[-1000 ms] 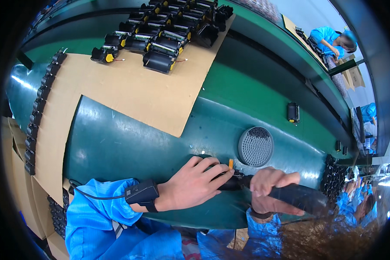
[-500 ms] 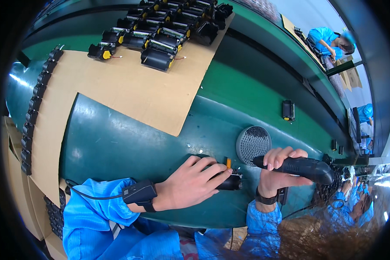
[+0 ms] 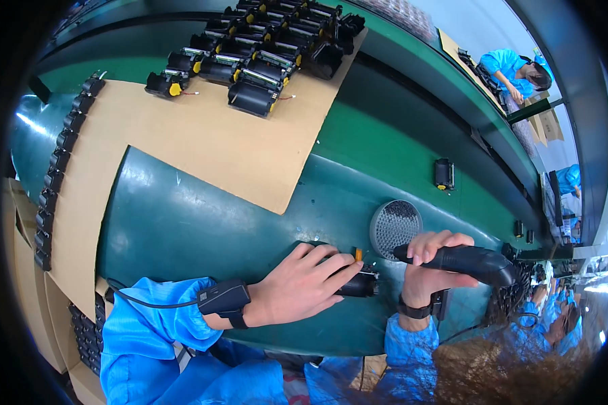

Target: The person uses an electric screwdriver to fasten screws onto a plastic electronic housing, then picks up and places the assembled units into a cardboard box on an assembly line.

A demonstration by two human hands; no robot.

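Note:
My left hand point(image 3: 300, 287) lies flat over a small black part with an orange tab point(image 3: 359, 280) on the dark green mat point(image 3: 182, 223), pressing it down. My right hand point(image 3: 431, 266) is shut on a black electric screwdriver point(image 3: 466, 260), held nearly level, its tip pointing left and lifted away from the part. A round grey dish of screws point(image 3: 395, 228) sits just behind the screwdriver tip. A black band with a cable is strapped on my left wrist point(image 3: 224, 300).
A cardboard sheet point(image 3: 182, 142) carries rows of black parts with yellow caps point(image 3: 250, 57) at the back. A column of black pieces point(image 3: 57, 175) lines the left edge. One black part point(image 3: 443, 173) lies alone on the green bench. Another person in blue point(image 3: 513, 67) works far right.
My right hand has lifted the screwdriver up and away from the part, swinging it to near level. The left hand stays on the part.

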